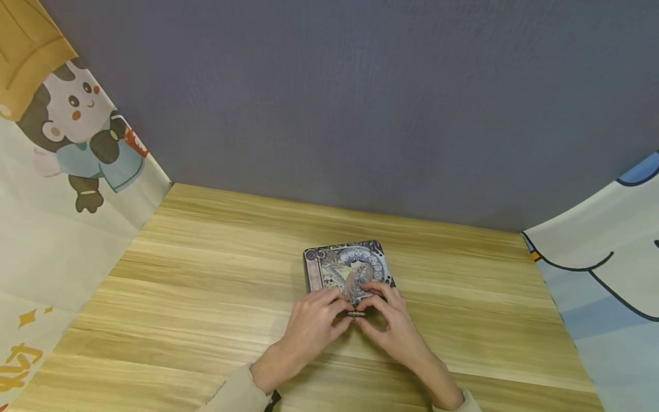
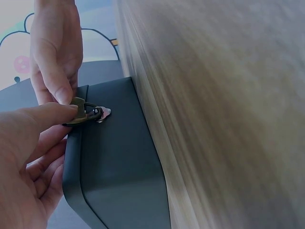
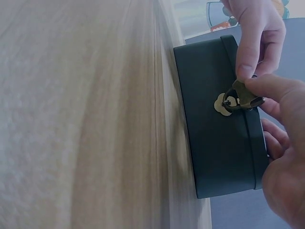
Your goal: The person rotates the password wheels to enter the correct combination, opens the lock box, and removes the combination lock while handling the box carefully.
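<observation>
A dark box with a patterned lid (image 1: pixel 345 266) stands on the table; its plain dark front (image 3: pixel 217 152) shows in both wrist views. At mid-front, a brass-coloured padlock (image 3: pixel 245 95) hangs with its shackle through a ring on a flower-shaped metal plate (image 3: pixel 220 106). My left hand (image 1: pixel 312 320) pinches one side of this padlock between thumb and finger. From the other side, my right hand (image 1: pixel 393 327) pinches it too, thumb on its face. The other fingers of both hands lie at the lid's front edge. Whether the shackle is fastened is unclear.
The wood-grain table (image 1: pixel 206 286) spreads around the box. Behind it rises a grey-blue wall panel (image 1: pixel 329 114). Printed cartoon sheets hang at the left (image 1: pixel 77 200) and right (image 1: pixel 607 274) sides.
</observation>
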Demonstrator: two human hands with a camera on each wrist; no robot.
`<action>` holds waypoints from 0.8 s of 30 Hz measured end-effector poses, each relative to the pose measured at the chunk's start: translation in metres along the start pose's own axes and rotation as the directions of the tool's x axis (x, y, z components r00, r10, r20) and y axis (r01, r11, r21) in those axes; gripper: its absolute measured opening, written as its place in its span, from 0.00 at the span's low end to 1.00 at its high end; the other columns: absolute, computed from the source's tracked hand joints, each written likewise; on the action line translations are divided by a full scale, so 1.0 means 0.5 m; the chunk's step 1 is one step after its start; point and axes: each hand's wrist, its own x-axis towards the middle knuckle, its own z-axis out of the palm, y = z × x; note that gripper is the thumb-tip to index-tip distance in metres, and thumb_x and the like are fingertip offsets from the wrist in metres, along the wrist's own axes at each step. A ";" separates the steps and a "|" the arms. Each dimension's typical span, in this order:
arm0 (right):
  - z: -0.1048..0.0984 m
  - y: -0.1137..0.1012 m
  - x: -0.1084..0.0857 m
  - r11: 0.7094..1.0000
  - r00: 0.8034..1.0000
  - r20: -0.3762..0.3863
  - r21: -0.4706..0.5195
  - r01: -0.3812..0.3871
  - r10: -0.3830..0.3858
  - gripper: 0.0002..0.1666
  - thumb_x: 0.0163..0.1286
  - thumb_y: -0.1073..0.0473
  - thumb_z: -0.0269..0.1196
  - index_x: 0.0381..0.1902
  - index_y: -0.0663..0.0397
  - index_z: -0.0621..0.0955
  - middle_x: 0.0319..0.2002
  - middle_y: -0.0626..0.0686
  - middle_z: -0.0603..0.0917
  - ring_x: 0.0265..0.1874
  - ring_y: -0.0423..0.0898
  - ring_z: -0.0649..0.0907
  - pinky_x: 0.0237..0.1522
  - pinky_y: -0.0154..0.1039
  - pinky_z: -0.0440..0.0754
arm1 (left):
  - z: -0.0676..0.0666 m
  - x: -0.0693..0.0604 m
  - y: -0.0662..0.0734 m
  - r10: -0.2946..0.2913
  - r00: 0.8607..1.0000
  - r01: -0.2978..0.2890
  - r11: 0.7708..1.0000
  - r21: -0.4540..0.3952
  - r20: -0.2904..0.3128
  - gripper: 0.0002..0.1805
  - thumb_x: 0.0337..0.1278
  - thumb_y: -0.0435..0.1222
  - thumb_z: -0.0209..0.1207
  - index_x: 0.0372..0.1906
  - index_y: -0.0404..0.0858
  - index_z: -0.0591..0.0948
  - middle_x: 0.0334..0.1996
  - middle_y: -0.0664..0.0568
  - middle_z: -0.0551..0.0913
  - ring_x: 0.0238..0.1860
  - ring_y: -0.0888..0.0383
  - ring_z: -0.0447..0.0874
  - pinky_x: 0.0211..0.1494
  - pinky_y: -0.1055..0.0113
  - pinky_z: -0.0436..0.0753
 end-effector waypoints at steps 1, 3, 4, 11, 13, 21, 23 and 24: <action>0.000 0.000 0.000 1.000 1.000 0.001 -0.001 -0.001 0.001 0.21 0.55 0.63 0.78 0.42 0.39 0.82 0.61 0.51 0.79 0.60 0.54 0.76 0.58 0.59 0.70 | 0.000 0.000 0.000 0.001 1.000 -0.001 1.000 0.000 0.000 0.11 0.45 0.41 0.80 0.34 0.47 0.90 0.32 0.62 0.83 0.30 0.68 0.79 0.34 0.78 0.80; 0.000 0.000 0.000 1.000 1.000 0.004 -0.004 -0.005 0.005 0.21 0.55 0.63 0.78 0.42 0.39 0.82 0.62 0.50 0.79 0.60 0.53 0.76 0.58 0.59 0.70 | 0.001 0.000 0.000 0.001 1.000 -0.001 1.000 0.001 -0.004 0.11 0.44 0.41 0.80 0.34 0.46 0.90 0.32 0.62 0.83 0.30 0.67 0.79 0.34 0.78 0.80; 0.000 0.000 0.000 1.000 1.000 0.004 -0.005 -0.006 0.006 0.21 0.55 0.63 0.79 0.42 0.39 0.82 0.61 0.50 0.79 0.60 0.53 0.76 0.58 0.58 0.70 | 0.001 0.000 0.000 0.002 1.000 -0.002 1.000 -0.001 -0.006 0.11 0.44 0.41 0.80 0.34 0.46 0.90 0.32 0.62 0.83 0.30 0.67 0.80 0.34 0.78 0.80; 0.000 0.002 0.000 1.000 1.000 0.001 -0.031 0.003 -0.003 0.22 0.54 0.64 0.79 0.42 0.40 0.82 0.61 0.51 0.79 0.60 0.52 0.75 0.57 0.55 0.71 | 0.003 -0.001 -0.001 0.009 1.000 -0.009 1.000 -0.006 -0.013 0.11 0.43 0.41 0.80 0.33 0.47 0.89 0.31 0.62 0.83 0.30 0.67 0.79 0.34 0.78 0.80; 0.001 0.003 0.000 0.999 1.000 -0.003 -0.034 0.009 -0.009 0.22 0.53 0.65 0.79 0.42 0.40 0.82 0.61 0.51 0.79 0.59 0.52 0.75 0.57 0.54 0.71 | 0.003 -0.001 -0.001 0.009 1.000 -0.009 1.000 -0.003 -0.010 0.11 0.43 0.42 0.80 0.33 0.47 0.89 0.32 0.62 0.83 0.30 0.67 0.79 0.34 0.78 0.80; 0.002 0.004 -0.001 0.999 0.999 -0.013 -0.046 0.029 -0.030 0.22 0.53 0.65 0.79 0.42 0.41 0.82 0.61 0.51 0.79 0.59 0.52 0.76 0.56 0.53 0.71 | 0.004 -0.002 -0.002 0.008 1.000 -0.009 1.000 -0.008 -0.014 0.12 0.43 0.42 0.80 0.33 0.47 0.89 0.31 0.62 0.83 0.30 0.67 0.80 0.34 0.77 0.81; 0.002 0.004 -0.001 0.998 0.999 -0.015 -0.048 0.031 -0.032 0.22 0.53 0.65 0.79 0.42 0.41 0.82 0.61 0.51 0.79 0.59 0.52 0.76 0.56 0.52 0.71 | 0.003 -0.002 -0.001 0.007 1.000 -0.007 1.000 -0.010 -0.013 0.12 0.43 0.42 0.80 0.33 0.46 0.89 0.31 0.62 0.83 0.30 0.66 0.80 0.34 0.77 0.81; 0.002 0.004 -0.001 0.998 0.999 -0.016 -0.048 0.031 -0.032 0.22 0.53 0.65 0.79 0.42 0.41 0.82 0.61 0.51 0.79 0.59 0.52 0.76 0.56 0.52 0.71 | 0.003 -0.001 -0.001 0.005 1.000 -0.006 1.000 -0.009 -0.011 0.12 0.43 0.42 0.80 0.33 0.46 0.89 0.31 0.62 0.82 0.30 0.66 0.80 0.34 0.77 0.81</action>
